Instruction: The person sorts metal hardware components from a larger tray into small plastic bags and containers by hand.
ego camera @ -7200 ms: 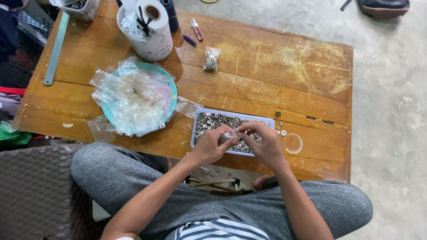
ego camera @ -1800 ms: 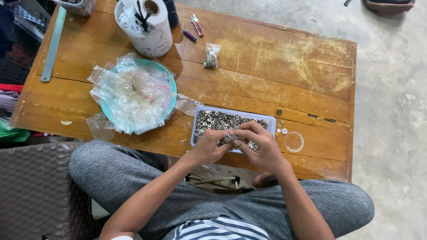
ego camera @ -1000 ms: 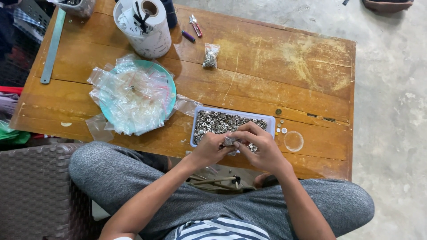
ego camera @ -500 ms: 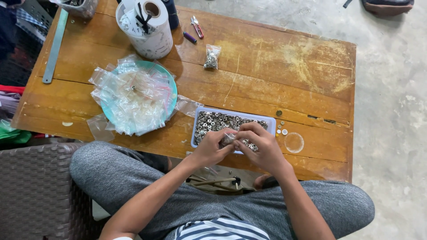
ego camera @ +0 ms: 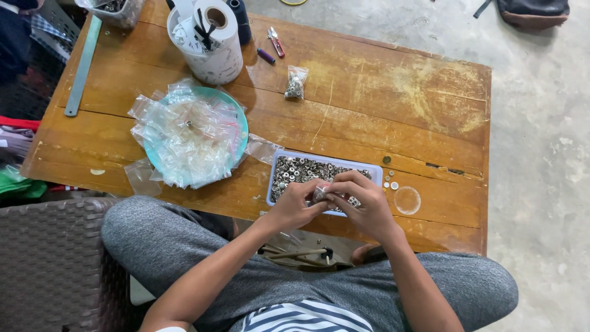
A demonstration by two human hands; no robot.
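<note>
Both hands meet over the near edge of the pale blue tray (ego camera: 274,167) on the worktop (ego camera: 381,104): the left hand (ego camera: 294,206) and right hand (ego camera: 362,200) have their fingers (ego camera: 339,182) pinched together on a small clear bag (ego camera: 319,194) (barely visible between them). It looks shiny, holding silvery bits like the tray's metal pieces (ego camera: 298,169); the fingers cover most of it.

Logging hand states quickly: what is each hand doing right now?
Left hand: closed, pinching a small clear plastic bag.
Right hand: closed on the same bag, over the blue tray.
</note>
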